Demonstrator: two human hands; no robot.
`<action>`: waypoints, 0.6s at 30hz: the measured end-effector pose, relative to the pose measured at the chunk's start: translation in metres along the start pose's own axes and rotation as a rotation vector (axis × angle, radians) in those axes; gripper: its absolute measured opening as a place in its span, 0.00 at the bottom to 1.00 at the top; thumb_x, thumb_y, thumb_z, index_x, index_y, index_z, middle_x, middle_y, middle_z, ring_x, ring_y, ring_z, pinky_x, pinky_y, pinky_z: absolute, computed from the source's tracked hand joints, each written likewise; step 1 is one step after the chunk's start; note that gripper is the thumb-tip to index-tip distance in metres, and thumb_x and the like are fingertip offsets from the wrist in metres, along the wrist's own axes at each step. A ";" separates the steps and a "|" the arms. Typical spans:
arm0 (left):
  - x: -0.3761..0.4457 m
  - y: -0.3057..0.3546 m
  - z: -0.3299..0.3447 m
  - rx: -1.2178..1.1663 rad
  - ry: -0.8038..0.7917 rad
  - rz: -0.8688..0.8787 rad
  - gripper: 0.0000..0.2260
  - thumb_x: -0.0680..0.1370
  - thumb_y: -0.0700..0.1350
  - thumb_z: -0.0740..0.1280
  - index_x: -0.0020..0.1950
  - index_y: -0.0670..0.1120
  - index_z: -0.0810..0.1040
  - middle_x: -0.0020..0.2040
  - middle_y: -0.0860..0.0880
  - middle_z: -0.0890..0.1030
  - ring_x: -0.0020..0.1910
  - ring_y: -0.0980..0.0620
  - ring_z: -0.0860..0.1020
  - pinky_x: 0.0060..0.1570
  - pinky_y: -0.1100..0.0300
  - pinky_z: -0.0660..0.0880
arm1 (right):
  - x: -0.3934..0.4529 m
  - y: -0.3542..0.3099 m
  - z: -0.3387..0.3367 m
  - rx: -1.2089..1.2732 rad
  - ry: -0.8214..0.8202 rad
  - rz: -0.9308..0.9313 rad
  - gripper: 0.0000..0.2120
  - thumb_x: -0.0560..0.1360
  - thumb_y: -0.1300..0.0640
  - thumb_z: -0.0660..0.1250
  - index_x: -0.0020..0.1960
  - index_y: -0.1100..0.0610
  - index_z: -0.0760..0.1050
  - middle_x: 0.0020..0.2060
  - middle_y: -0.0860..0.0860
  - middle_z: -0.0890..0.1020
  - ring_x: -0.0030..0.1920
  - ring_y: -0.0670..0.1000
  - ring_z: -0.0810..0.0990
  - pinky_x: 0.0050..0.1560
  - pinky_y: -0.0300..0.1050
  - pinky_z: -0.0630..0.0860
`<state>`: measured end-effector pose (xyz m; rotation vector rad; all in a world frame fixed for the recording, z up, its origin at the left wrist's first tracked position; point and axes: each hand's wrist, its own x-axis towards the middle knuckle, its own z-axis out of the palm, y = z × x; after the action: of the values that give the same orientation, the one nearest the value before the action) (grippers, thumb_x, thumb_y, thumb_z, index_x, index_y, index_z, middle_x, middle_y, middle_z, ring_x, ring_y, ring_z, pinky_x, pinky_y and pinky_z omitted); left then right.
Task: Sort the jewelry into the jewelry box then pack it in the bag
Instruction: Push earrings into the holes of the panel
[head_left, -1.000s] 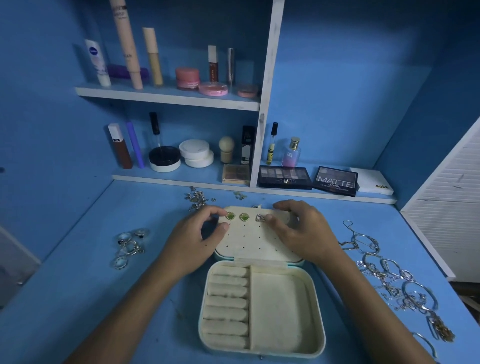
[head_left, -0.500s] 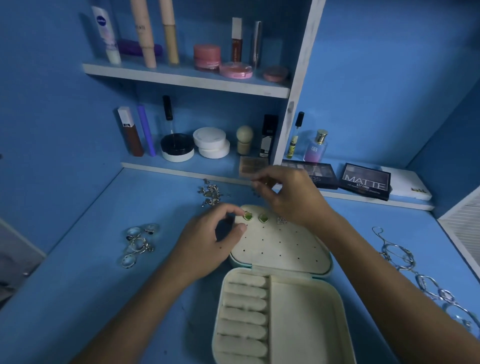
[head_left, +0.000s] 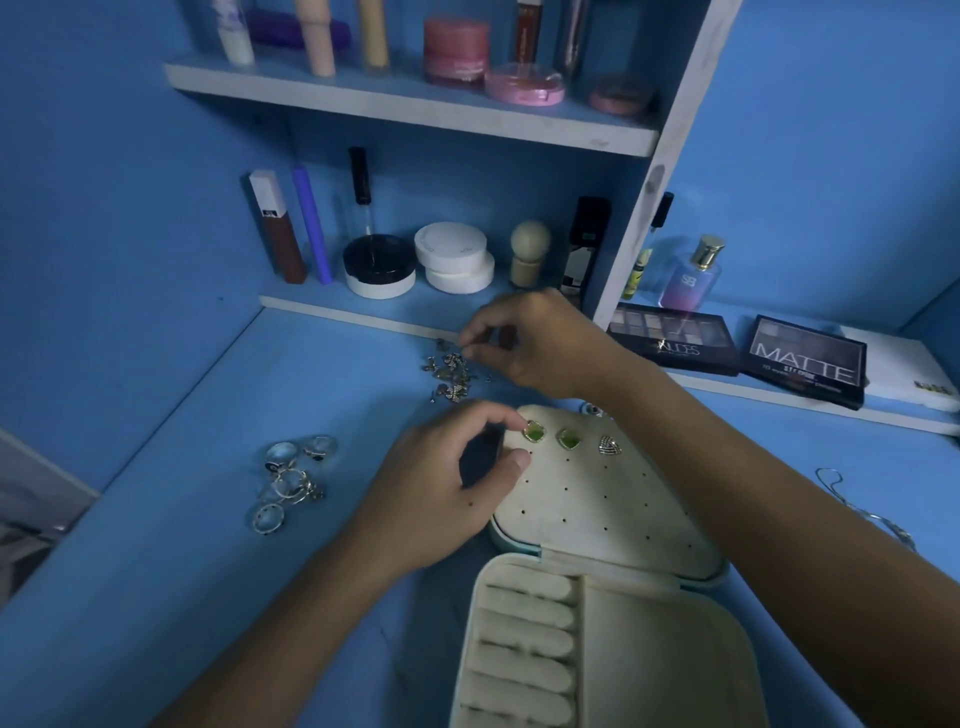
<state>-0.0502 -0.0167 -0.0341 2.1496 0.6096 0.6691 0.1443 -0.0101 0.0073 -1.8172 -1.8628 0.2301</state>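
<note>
An open cream jewelry box (head_left: 597, 649) lies on the blue table, its perforated lid (head_left: 597, 509) flat behind the tray. Two green earrings (head_left: 551, 435) and a silver earring (head_left: 609, 445) are pinned along the lid's far edge. My left hand (head_left: 447, 493) holds the lid's left corner, thumb on top, index fingertip by the left green earring. My right hand (head_left: 540, 348) reaches over the lid to a small pile of earrings (head_left: 451, 375) and pinches a small piece at the pile's top. A cluster of silver rings (head_left: 291, 480) lies to the left.
Silver necklaces (head_left: 862, 512) trail along the table's right side. Makeup palettes (head_left: 805, 358) and a perfume bottle (head_left: 693, 275) sit on the low ledge behind. Shelves (head_left: 415, 111) above hold jars, tubes and compacts. No bag is in view.
My right hand left the silver earring on the lid and moved back and left to the earring pile. My left hand stayed on the lid's corner. The view shifted closer.
</note>
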 end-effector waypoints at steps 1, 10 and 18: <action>0.000 0.000 0.000 -0.005 -0.002 -0.002 0.10 0.76 0.52 0.67 0.56 0.55 0.79 0.54 0.62 0.81 0.56 0.61 0.79 0.57 0.59 0.74 | 0.004 -0.001 0.001 -0.001 -0.021 0.003 0.04 0.75 0.53 0.73 0.49 0.48 0.85 0.41 0.42 0.82 0.39 0.43 0.77 0.46 0.38 0.74; 0.001 0.001 -0.002 -0.014 -0.017 -0.007 0.09 0.76 0.52 0.68 0.55 0.55 0.79 0.54 0.64 0.80 0.56 0.62 0.78 0.56 0.63 0.73 | 0.024 -0.009 0.010 -0.074 -0.142 -0.002 0.05 0.73 0.50 0.74 0.48 0.46 0.85 0.33 0.35 0.74 0.37 0.31 0.73 0.49 0.41 0.75; 0.001 0.002 -0.003 -0.006 -0.032 -0.013 0.10 0.76 0.53 0.67 0.56 0.56 0.79 0.55 0.65 0.80 0.57 0.63 0.78 0.57 0.61 0.73 | 0.027 -0.016 0.008 -0.139 -0.227 0.015 0.05 0.73 0.50 0.72 0.47 0.42 0.85 0.35 0.37 0.76 0.44 0.42 0.77 0.51 0.46 0.78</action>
<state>-0.0514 -0.0154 -0.0308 2.1450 0.6037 0.6270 0.1274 0.0167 0.0144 -1.9679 -2.0656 0.3324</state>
